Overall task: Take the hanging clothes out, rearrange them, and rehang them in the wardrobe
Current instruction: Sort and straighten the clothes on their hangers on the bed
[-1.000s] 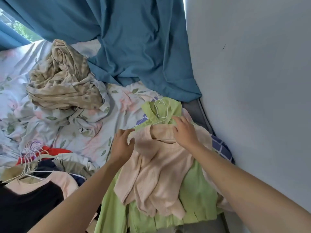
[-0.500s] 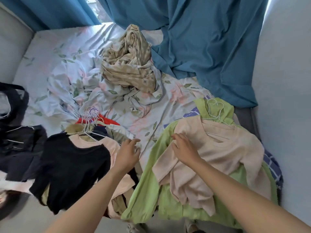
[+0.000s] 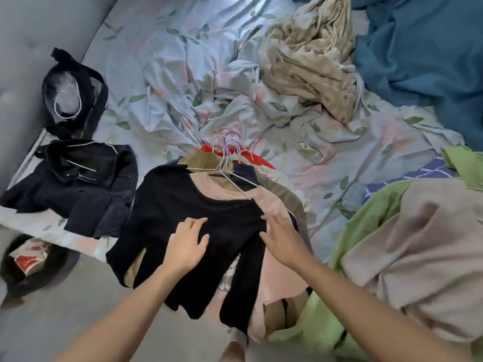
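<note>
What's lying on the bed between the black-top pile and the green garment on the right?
In the head view, only rumpled floral bedsheet lies between the black top pile and the green garment; a blue checked cloth shows farther back.

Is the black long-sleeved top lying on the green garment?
No, the black long-sleeved top lies on a pink garment, left of the green garment.

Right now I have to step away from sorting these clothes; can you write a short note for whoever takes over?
Left hand: open, flat on the black top.
Right hand: open, at that top's right edge.
The black top lies uppermost on a pile with hangers on the bed. A beige top over a green garment lies to the right.
Done: clothes are out.
Left: sort, then rehang everything.
</note>
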Tool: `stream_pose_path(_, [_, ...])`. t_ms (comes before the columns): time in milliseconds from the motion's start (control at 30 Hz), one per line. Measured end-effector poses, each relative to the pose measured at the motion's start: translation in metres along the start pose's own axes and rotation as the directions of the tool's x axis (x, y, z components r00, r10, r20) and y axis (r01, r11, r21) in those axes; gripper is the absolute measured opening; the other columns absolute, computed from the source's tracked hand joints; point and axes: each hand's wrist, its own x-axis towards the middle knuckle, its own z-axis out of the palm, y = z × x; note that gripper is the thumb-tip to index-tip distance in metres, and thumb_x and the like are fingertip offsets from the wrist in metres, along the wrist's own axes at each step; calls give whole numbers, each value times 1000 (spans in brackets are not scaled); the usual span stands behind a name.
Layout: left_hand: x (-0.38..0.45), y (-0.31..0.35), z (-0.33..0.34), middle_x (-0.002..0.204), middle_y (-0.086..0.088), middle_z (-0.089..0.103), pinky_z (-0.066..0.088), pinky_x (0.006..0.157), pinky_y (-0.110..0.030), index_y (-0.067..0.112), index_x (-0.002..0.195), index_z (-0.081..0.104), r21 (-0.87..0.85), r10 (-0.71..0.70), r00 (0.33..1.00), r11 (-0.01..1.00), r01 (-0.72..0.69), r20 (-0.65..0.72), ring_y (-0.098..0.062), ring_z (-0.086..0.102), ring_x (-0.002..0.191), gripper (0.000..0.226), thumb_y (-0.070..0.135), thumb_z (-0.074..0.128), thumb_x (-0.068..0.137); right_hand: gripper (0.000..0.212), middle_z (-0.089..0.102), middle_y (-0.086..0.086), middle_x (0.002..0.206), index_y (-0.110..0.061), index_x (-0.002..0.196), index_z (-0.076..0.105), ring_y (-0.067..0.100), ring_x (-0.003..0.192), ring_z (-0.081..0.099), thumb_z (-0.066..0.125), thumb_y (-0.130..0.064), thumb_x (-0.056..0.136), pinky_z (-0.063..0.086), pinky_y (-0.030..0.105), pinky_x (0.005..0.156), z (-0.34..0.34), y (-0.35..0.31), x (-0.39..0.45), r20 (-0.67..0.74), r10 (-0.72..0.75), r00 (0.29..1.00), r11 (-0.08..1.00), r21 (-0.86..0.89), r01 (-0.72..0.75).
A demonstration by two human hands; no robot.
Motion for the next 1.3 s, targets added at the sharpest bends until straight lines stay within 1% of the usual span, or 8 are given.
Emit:
stream_pose_path(200, [74, -91, -35, 162, -1, 40, 43, 111, -48, 26, 157, 44, 57, 54, 997, 997, -51, -57, -23, 36, 148, 59, 38, 61, 101, 56, 44, 7, 154, -22, 154, 37, 32, 144, 37, 57, -34, 103, 34, 53, 118, 37, -41, 71, -108, 191, 976, 981, -2, -193])
stream_pose_path(400, [147, -93, -58, 167, -10, 31, 34, 120, -51, 22, 162, 36, 70, 139, 981, 989, -131, -135, -31, 29, 154, 71, 37, 64, 99, 51, 53, 6, 144, -13, 147, 40, 30, 136, 47, 58, -28, 103, 38, 56, 112, 53, -44, 90, -235, 247, 940, 968, 14, -251])
stream_pose_path(667, [202, -88, -90, 119, -13, 62, 49, 96, -49, 15, 131, 62, 232, 156, 988, 960, -154, 9, -38, 56, 117, 45, 47, 59, 99, 18, 64, -3, 119, -22, 124, 50, 27, 106, 61, 49, -23, 105, 49, 46, 87, 58, -44, 78, -350, 218, 911, 969, 187, -160])
stream_pose_path(800, [173, -89, -95, 96, -8, 67, 44, 73, -43, 24, 94, 62, 144, 264, 959, 958, -249, -102, -38, 62, 97, 19, 43, 61, 100, 8, 66, -4, 106, -24, 101, 59, 24, 99, 61, 53, -28, 103, 51, 47, 86, 48, -39, 57, -407, 237, 882, 965, 199, -168])
stream_pose_path(933, [128, -72, -108, 70, 17, 56, 37, 62, -36, 44, 71, 51, 23, 253, 963, 967, -252, -92, -19, 59, 74, 31, 54, 60, 99, 16, 63, -8, 94, -29, 87, 58, 19, 90, 62, 53, -35, 101, 51, 42, 74, 26, -39, 23, -411, 195, 890, 971, 211, -115])
stream_pose_path(1033, [90, -49, -135, 64, 18, 57, 34, 57, -26, 49, 71, 59, -39, 257, 964, 965, -260, -69, -3, 54, 66, 28, 58, 61, 97, 20, 63, -11, 82, -30, 83, 59, 9, 79, 62, 53, -39, 100, 50, 40, 68, -2, -50, -10, -406, 166, 899, 971, 228, -77])
stream_pose_path(1133, [43, -25, -169, 74, 9, 65, 45, 62, -35, 34, 89, 69, -8, 230, 973, 973, -231, -27, -13, 62, 72, 33, 64, 59, 97, 24, 67, -12, 80, -27, 86, 65, 11, 79, 64, 53, -43, 98, 53, 42, 71, -38, -63, -50, -403, 159, 901, 967, 249, -59])
stream_pose_path(1300, [-58, 15, -235, 76, 22, 68, 44, 63, -34, 59, 83, 64, -29, 296, 955, 955, -296, -24, -2, 61, 70, 21, 76, 55, 92, 25, 65, -11, 75, -36, 75, 57, 15, 75, 63, 58, -40, 100, 51, 41, 69, -114, -81, -134, -428, 46, 903, 981, 192, 41])
